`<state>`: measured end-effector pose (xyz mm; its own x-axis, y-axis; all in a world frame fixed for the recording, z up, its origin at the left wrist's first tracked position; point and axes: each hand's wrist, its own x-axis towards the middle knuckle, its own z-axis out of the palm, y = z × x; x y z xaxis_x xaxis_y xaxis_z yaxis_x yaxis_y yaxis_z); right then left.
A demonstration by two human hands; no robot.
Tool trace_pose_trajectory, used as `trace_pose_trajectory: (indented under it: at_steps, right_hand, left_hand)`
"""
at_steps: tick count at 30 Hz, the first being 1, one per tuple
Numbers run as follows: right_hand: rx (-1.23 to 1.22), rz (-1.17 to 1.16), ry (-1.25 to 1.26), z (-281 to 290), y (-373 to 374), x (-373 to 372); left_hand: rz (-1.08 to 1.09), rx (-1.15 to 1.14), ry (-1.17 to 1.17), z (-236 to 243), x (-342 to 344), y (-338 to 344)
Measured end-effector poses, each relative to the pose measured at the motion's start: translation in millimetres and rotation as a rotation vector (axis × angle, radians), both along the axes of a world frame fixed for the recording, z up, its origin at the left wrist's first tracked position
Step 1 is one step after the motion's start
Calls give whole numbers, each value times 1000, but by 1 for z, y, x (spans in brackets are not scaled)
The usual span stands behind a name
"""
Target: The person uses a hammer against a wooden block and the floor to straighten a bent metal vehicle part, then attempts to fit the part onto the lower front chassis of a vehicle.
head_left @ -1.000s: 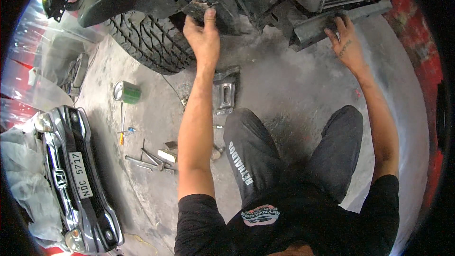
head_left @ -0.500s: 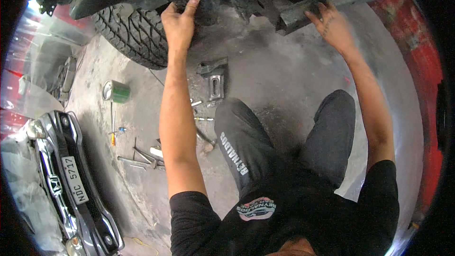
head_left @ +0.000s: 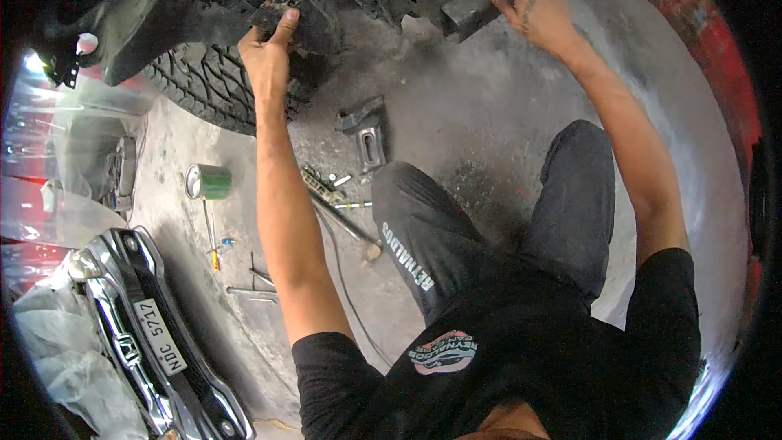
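Note:
My left hand (head_left: 267, 61) is closed on a dark metal bracket (head_left: 283, 2) under the vehicle's front, beside the tyre (head_left: 204, 94). Its thumb lies on the bracket's near face, and the other fingers are mostly behind it. My right hand (head_left: 539, 20) grips a long dark metal beam (head_left: 466, 15) near its left end. Those fingers curl over the beam and their tips are partly lost in shadow. A loose black-and-grey metal bracket with a slot (head_left: 369, 145) lies on the floor between my arms, touched by neither hand.
Near my left arm lie a long bar (head_left: 346, 224), a screwdriver (head_left: 215, 259) and several small tools. A green can (head_left: 216, 182) stands behind them. At the left, a chrome-and-black grille (head_left: 195, 371) rests by plastic sheeting (head_left: 106, 358). My knees flank the middle floor.
The view has shifted, so the vehicle parts and both hands appear farther left, while the floor items sit lower. Each hand keeps its hold, and more tools show beside my left forearm.

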<state>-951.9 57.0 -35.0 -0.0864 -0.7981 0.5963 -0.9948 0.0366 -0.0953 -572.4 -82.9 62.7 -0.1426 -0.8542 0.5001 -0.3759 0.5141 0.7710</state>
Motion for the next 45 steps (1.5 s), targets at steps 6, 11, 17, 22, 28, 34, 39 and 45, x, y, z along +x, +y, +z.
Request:
trace_pose_trajectory:
  at_steps: [6, 11, 17, 22, 28, 34, 39, 45]
  right_hand:
    - [29, -32, -39, 4, 4, 1]
    - [-149, 71, -49, -7, -2, 0]
    - [-289, 104, -49, -9, -16, 23]
    - [-250, 496, -398, 53, -28, 153]
    - [-310, 242, -472, 94, -89, 187]
    - [-124, 272, -556, 112, -83, 186]
    - [-356, 261, -478, 95, -90, 186]
    - [-157, 317, -535, 118, -80, 177]
  left_hand:
    - [16, -80, -6, 10, -10, 5]
    - [-25, -117, 64, 10, -6, 5]
    - [43, -178, 62, 17, -24, 24]
    - [6, -192, 9, 9, -9, 12]
    - [-95, -59, 38, 5, -16, 5]
    - [-84, -253, 16, -3, -1, 4]
    - [60, -122, -63, 11, -16, 29]
    - [-94, -197, 294, -5, -24, 34]
